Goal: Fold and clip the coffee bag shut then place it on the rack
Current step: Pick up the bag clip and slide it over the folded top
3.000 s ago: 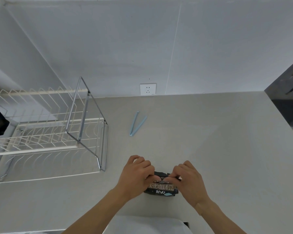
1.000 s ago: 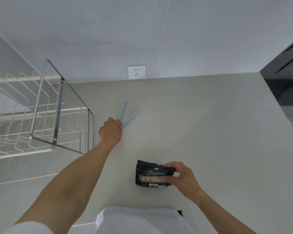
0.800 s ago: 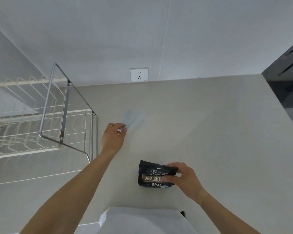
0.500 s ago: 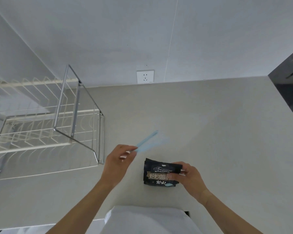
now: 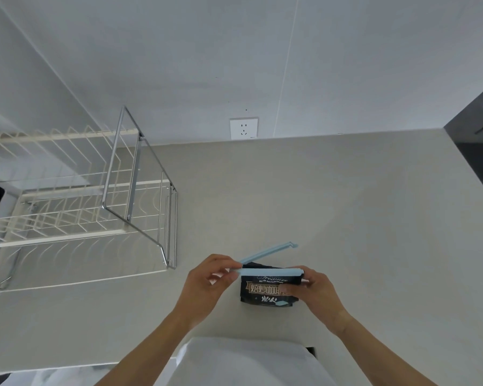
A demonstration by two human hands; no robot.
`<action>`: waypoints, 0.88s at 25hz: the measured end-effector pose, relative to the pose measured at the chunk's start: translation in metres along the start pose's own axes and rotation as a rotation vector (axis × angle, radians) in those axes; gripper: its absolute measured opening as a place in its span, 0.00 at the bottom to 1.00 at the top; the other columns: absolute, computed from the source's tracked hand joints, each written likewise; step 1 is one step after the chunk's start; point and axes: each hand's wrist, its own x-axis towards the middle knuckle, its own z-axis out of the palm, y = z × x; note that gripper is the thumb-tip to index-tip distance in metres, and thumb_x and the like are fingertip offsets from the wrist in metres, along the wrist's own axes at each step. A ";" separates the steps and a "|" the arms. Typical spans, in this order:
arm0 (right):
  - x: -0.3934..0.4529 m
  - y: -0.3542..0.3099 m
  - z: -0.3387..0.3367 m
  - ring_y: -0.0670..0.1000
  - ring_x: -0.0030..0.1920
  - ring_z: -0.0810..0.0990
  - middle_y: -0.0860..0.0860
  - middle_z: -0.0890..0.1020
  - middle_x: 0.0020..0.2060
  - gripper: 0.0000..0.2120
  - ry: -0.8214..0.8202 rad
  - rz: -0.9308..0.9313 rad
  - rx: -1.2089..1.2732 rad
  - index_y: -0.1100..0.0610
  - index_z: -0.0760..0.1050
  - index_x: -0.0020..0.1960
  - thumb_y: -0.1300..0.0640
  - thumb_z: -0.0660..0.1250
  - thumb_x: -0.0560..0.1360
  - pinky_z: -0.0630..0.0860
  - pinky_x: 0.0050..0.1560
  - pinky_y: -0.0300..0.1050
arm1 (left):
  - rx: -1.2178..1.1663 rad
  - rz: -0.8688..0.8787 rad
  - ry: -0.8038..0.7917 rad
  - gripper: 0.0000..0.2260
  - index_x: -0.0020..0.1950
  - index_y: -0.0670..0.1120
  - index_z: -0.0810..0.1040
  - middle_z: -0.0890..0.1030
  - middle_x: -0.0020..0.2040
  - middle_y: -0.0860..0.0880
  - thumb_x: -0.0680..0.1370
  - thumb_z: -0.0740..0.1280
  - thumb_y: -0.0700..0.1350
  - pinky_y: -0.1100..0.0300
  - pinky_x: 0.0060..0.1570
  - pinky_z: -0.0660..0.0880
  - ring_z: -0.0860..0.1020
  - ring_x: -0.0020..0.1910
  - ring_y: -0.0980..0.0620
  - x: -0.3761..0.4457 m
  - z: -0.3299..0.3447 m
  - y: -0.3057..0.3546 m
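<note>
A small black coffee bag (image 5: 265,292) with gold and white lettering stands near the counter's front edge, its top folded down. My right hand (image 5: 317,295) grips its right side. A light blue sealing clip (image 5: 271,272) is spread open in a V. One arm lies across the front of the folded top, the other (image 5: 267,253) angles up behind the bag. My left hand (image 5: 207,282) pinches the clip's hinge end at the bag's left edge. The wire rack (image 5: 76,207) stands on the counter to the left.
The rack has cream wire tiers and a chrome frame (image 5: 140,188) whose corner reaches close to my left hand. A wall socket (image 5: 243,128) sits above the counter's back edge. A dark surface (image 5: 477,140) borders the counter at the right.
My left hand picked the blue clip up from the counter near the rack and carried it back to the bag. It now straddles the folded top. My right hand kept holding the bag.
</note>
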 end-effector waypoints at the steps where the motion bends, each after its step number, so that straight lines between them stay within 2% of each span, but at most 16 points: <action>1: 0.000 0.000 0.000 0.56 0.45 0.85 0.57 0.87 0.45 0.14 0.000 -0.001 0.016 0.56 0.84 0.49 0.67 0.77 0.66 0.82 0.45 0.45 | -0.012 -0.024 -0.002 0.09 0.48 0.52 0.85 0.83 0.49 0.52 0.75 0.72 0.38 0.57 0.45 0.77 0.81 0.44 0.51 0.001 0.002 0.000; 3: -0.001 0.001 0.000 0.49 0.40 0.85 0.56 0.86 0.43 0.14 0.004 -0.014 0.028 0.57 0.84 0.49 0.68 0.77 0.65 0.80 0.38 0.37 | -0.032 -0.077 -0.007 0.10 0.47 0.56 0.83 0.85 0.48 0.55 0.75 0.73 0.40 0.63 0.44 0.76 0.81 0.42 0.52 0.004 0.005 0.000; 5: -0.001 0.002 0.000 0.44 0.39 0.85 0.54 0.86 0.43 0.15 0.003 -0.039 0.010 0.53 0.84 0.46 0.70 0.76 0.66 0.80 0.37 0.35 | -0.042 -0.106 -0.017 0.10 0.48 0.58 0.82 0.85 0.47 0.57 0.74 0.73 0.42 0.64 0.45 0.77 0.81 0.42 0.53 0.006 0.009 0.000; 9: 0.003 0.008 0.001 0.51 0.46 0.85 0.50 0.86 0.46 0.17 0.025 -0.033 -0.005 0.46 0.84 0.44 0.69 0.72 0.70 0.82 0.47 0.40 | -0.051 -0.124 -0.024 0.10 0.49 0.58 0.83 0.85 0.46 0.57 0.74 0.74 0.42 0.62 0.45 0.79 0.82 0.41 0.54 0.008 0.011 -0.003; 14: 0.006 0.018 0.000 0.45 0.46 0.85 0.36 0.86 0.42 0.27 0.031 -0.071 -0.114 0.35 0.83 0.40 0.70 0.71 0.69 0.81 0.47 0.38 | -0.116 -0.176 -0.005 0.11 0.47 0.57 0.84 0.86 0.43 0.56 0.72 0.75 0.40 0.65 0.42 0.79 0.81 0.41 0.57 0.007 0.015 -0.007; 17: 0.006 0.018 0.000 0.46 0.47 0.85 0.38 0.87 0.44 0.26 0.035 -0.087 -0.100 0.35 0.84 0.42 0.69 0.72 0.69 0.82 0.47 0.40 | -0.160 -0.193 0.029 0.12 0.46 0.56 0.85 0.86 0.43 0.54 0.72 0.75 0.38 0.66 0.41 0.79 0.82 0.43 0.57 0.006 0.018 -0.009; 22: 0.005 0.013 0.000 0.41 0.47 0.84 0.36 0.86 0.44 0.27 0.003 -0.130 -0.057 0.37 0.84 0.41 0.72 0.73 0.68 0.81 0.45 0.34 | -0.214 -0.217 0.022 0.12 0.46 0.54 0.86 0.86 0.42 0.54 0.71 0.76 0.36 0.68 0.40 0.78 0.82 0.43 0.58 0.006 0.018 -0.011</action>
